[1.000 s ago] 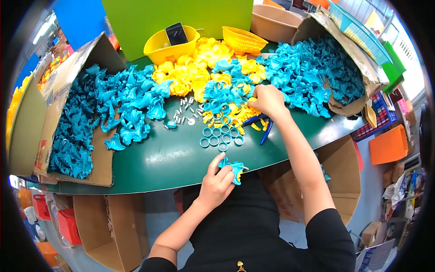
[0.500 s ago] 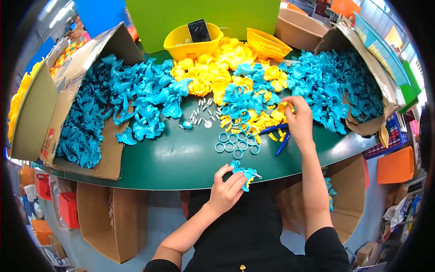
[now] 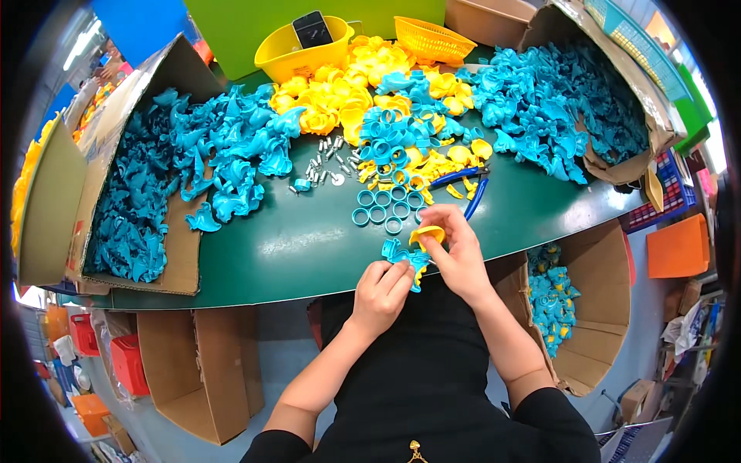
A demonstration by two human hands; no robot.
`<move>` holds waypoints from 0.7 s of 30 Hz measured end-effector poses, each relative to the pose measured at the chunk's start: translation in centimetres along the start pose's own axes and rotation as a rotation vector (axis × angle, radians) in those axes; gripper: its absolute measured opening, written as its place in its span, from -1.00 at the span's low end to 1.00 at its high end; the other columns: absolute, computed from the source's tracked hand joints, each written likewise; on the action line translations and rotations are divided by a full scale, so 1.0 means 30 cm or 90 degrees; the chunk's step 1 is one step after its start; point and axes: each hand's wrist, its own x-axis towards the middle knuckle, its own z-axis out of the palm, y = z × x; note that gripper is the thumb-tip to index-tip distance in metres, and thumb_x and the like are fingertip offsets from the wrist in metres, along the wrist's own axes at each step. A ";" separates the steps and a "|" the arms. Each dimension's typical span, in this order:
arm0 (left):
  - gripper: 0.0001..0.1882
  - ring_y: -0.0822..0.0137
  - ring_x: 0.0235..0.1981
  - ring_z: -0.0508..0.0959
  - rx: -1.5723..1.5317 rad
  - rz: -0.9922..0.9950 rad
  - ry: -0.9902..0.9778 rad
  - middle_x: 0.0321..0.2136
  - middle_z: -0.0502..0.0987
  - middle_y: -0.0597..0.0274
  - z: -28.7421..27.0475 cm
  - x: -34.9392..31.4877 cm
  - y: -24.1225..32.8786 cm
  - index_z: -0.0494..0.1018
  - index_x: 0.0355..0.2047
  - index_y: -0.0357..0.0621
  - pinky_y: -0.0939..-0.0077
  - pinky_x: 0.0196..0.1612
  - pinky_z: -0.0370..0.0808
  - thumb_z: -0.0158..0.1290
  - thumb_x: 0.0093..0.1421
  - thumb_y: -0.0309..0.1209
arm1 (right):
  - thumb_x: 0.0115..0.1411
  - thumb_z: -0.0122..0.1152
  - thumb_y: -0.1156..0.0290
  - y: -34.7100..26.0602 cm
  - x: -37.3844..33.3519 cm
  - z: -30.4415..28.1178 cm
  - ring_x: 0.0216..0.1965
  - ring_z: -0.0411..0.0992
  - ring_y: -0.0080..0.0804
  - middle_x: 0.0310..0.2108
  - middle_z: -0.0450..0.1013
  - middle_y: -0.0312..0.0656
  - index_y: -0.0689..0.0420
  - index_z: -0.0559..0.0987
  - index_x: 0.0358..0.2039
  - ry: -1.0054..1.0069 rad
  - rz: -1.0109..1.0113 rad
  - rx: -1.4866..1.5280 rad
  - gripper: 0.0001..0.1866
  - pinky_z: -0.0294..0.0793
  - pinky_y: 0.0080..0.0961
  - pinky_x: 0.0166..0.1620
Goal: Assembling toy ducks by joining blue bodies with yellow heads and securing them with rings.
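Blue moulded plastic part (image 3: 401,258) is being held at the green table's (image 3: 255,255) near edge, gripped by the left hand (image 3: 380,293); a yellow plastic piece (image 3: 427,234), pinched by the right hand (image 3: 457,255), is being fitted. Alignment appears required next. Blue rings (image 3: 382,208) are lying beyond.

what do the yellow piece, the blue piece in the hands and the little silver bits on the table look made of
Yellow piece: probably moulded plastic, with a smooth, uniform colour and soft sheen. Blue piece: likely the same plastic, with solid colour and rounded moulded forms. Silver bits: seemingly metal, grey and glinting; too small to be sure.
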 end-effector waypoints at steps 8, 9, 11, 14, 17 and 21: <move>-0.79 0.26 -0.40 0.48 0.029 -0.004 0.017 -0.28 0.57 0.17 -0.010 -0.004 0.011 0.53 -0.35 -0.26 0.41 -0.32 0.51 0.20 -0.06 -0.59 | 0.07 0.23 0.73 0.008 -0.022 0.051 -0.33 0.54 -0.38 -0.35 0.51 -0.13 0.28 0.59 -0.33 0.008 -0.093 -0.123 -0.85 0.51 -0.53 -0.30; -0.79 0.26 -0.40 0.48 0.029 -0.007 0.019 -0.28 0.57 0.17 -0.006 0.004 0.010 0.53 -0.35 -0.26 0.41 -0.32 0.51 0.20 -0.06 -0.59 | 0.06 0.26 0.71 0.007 -0.022 0.050 -0.39 0.55 -0.36 -0.37 0.53 -0.13 0.27 0.59 -0.32 0.014 -0.105 -0.167 -0.85 0.52 -0.53 -0.35; -0.79 0.27 -0.41 0.48 0.032 0.006 0.017 -0.28 0.57 0.18 -0.011 -0.001 0.007 0.52 -0.37 -0.25 0.42 -0.33 0.51 0.20 -0.09 -0.59 | 0.06 0.27 0.70 0.005 -0.027 0.039 -0.40 0.56 -0.34 -0.38 0.54 -0.13 0.26 0.58 -0.33 0.001 -0.127 -0.233 -0.85 0.53 -0.51 -0.36; -0.77 0.27 -0.41 0.47 0.029 0.002 0.013 -0.27 0.57 0.17 -0.010 -0.001 0.003 0.52 -0.36 -0.27 0.42 -0.34 0.51 0.20 -0.11 -0.59 | 0.02 0.29 0.70 0.002 -0.024 0.035 -0.42 0.57 -0.25 -0.39 0.55 -0.12 0.26 0.55 -0.35 0.012 -0.181 -0.312 -0.84 0.55 -0.46 -0.40; -0.65 0.20 -0.39 0.47 0.018 -0.007 0.009 -0.27 0.59 0.15 -0.004 -0.002 -0.001 0.56 -0.29 -0.29 0.41 -0.32 0.49 0.18 -0.20 -0.65 | -0.01 0.31 0.71 0.016 -0.015 0.029 -0.42 0.57 -0.23 -0.38 0.55 -0.12 0.25 0.52 -0.38 -0.009 -0.254 -0.333 -0.82 0.55 -0.46 -0.40; -0.63 0.19 -0.38 0.47 0.007 0.001 0.010 -0.26 0.59 0.14 0.003 0.002 -0.002 0.56 -0.28 -0.29 0.40 -0.31 0.49 0.17 -0.20 -0.66 | 0.00 0.29 0.66 0.014 -0.011 0.014 -0.45 0.53 -0.19 -0.44 0.48 -0.17 0.20 0.48 -0.40 -0.015 -0.287 -0.378 -0.82 0.53 -0.40 -0.44</move>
